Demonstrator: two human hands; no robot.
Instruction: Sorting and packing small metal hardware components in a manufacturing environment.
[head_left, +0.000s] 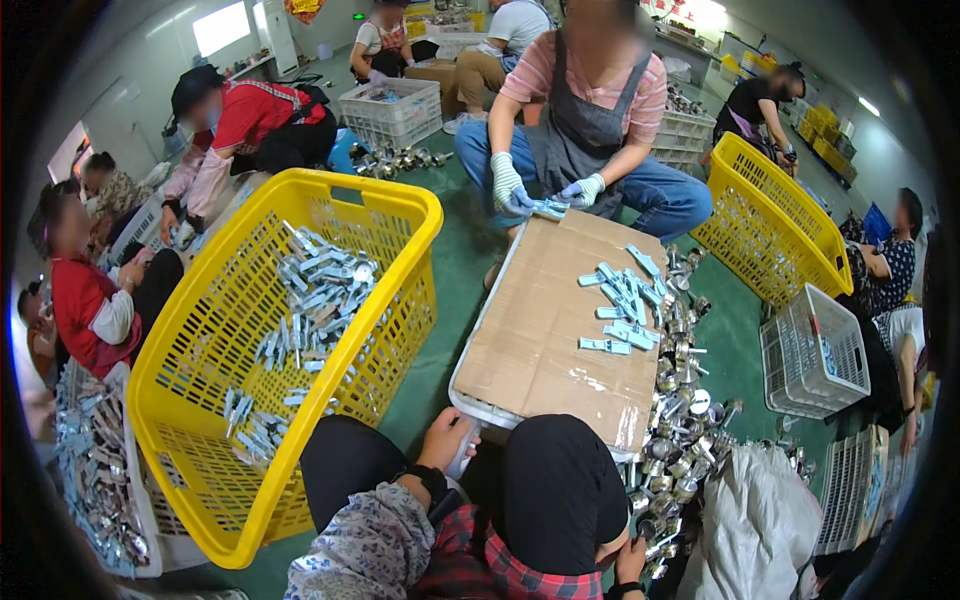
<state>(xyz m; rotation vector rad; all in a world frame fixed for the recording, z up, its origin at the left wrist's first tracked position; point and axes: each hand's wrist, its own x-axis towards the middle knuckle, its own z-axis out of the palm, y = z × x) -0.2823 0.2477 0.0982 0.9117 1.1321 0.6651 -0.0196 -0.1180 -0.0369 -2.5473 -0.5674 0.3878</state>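
- Light-blue clips (605,345) lie in a loose heap on the right side of a brown cardboard sheet (540,330), several of them overlapping.
- The cardboard sheet lies over a pale-rimmed support (480,408), set between the person's knees and a co-worker (590,110) seated opposite.
- The person's left hand (442,438) is at the near left corner of the support, its fingers bent against a pale grey piece (462,452) just below the rim; whether it grasps that piece or merely rests there, one cannot tell.
- The person's right hand (630,562) is low beside the right thigh, near the lower edge of the view and partly hidden; whether it is clenched, or holds anything, one cannot tell.
- Metal parts (655,468) with round heads and stems are heaped along the right side of the support, near the right hand.
- The co-worker's gloved hands (510,185) have more light-blue pieces (548,208) between them at the cardboard's far edge.
- A yellow basket (428,210) stands to the left, with blue and metallic pieces (310,290) inside.
- A whitish sack (765,510) stands to the right, beside the metal parts.
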